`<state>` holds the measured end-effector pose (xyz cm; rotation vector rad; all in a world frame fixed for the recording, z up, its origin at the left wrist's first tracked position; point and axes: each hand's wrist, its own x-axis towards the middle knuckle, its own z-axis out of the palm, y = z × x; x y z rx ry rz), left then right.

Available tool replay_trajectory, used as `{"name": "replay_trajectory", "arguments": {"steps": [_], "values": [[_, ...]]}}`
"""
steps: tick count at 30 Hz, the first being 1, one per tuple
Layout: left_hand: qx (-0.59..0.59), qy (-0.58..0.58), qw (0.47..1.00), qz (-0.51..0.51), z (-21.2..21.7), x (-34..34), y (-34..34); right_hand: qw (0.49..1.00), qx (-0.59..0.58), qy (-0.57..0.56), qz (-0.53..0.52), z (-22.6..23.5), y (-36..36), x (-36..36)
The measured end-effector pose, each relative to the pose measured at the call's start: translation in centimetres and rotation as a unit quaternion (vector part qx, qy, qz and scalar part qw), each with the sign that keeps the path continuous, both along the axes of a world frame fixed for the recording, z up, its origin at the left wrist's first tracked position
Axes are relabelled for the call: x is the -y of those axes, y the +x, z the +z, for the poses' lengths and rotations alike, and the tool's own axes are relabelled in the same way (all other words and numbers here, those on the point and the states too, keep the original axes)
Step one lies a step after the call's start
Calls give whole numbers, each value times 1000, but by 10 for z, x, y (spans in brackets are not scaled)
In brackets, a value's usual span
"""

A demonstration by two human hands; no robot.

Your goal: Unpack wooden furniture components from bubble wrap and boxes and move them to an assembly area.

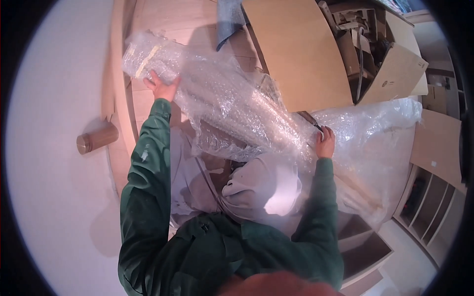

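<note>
A long bundle in clear bubble wrap [217, 93] stretches diagonally from the upper left toward the lower right across my lap. My left hand [163, 89] lies on its upper left end, fingers spread, near a strip of yellowish tape [147, 60]. Closed round a slim dark tool [310, 120], my right hand [325, 144] is at the bundle's right part. The tool points up and left, close to a cardboard sheet; its exact kind is unclear. What the wrap encloses shows only as pale long shapes.
A large cardboard sheet [298, 54] lies beyond the bundle. Right of it stands an open cardboard box [395, 74] with packing pieces. More bubble wrap [375, 123] spreads at right. A wooden cylinder [98, 138] juts from the left wall. Shelf units [429, 207] stand at lower right.
</note>
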<state>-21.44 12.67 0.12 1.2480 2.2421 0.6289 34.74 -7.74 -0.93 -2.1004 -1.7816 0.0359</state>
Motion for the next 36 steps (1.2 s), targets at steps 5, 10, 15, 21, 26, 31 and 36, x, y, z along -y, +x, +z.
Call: {"name": "replay_trajectory", "arguments": {"steps": [5, 10, 15, 21, 26, 31, 36], "values": [[-68, 29, 997, -34, -27, 15, -18, 983, -19, -177, -54, -33, -6, -22], [7, -63, 997, -50, -6, 10, 7, 977, -79, -154, -124, -74, 38, 13], [18, -182, 983, -27, 25, 6, 15, 916, -203, -344, -32, -70, 50, -14], [-25, -164, 986, -20, 13, 7, 5, 932, -211, -289, -51, -109, 69, -28], [-39, -206, 978, -9, 15, 3, 10, 935, -198, -292, -33, -131, 68, -25], [-1, -191, 981, 21, 28, 3, 9, 901, -2, -415, 128, -116, 66, -56], [-10, -173, 984, 33, 30, 3, 13, 781, 174, -542, 256, 3, -44, -114]]}}
